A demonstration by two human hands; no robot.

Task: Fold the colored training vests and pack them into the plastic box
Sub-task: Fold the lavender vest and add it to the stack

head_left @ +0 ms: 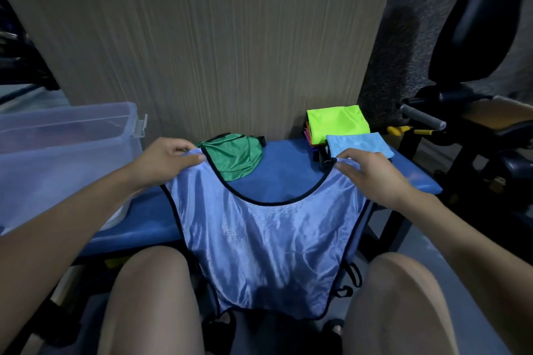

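A person's left hand (pixel 170 157) and right hand (pixel 372 174) each pinch a shoulder strap of a shiny light-blue mesh training vest with black trim (pixel 259 242), its body draped over the near edge of the blue padded table (pixel 288 170) toward the knees. The thin, slippery fabric looks weightless and limp, best held at the strap ends. A crumpled green vest (pixel 236 158) lies at 12 o'clock, folded vests (pixel 337 123) at 2 o'clock, the clear plastic box (pixel 57 147) at 9 o'clock; a cardboard sheet (pixel 202 37) stands behind.
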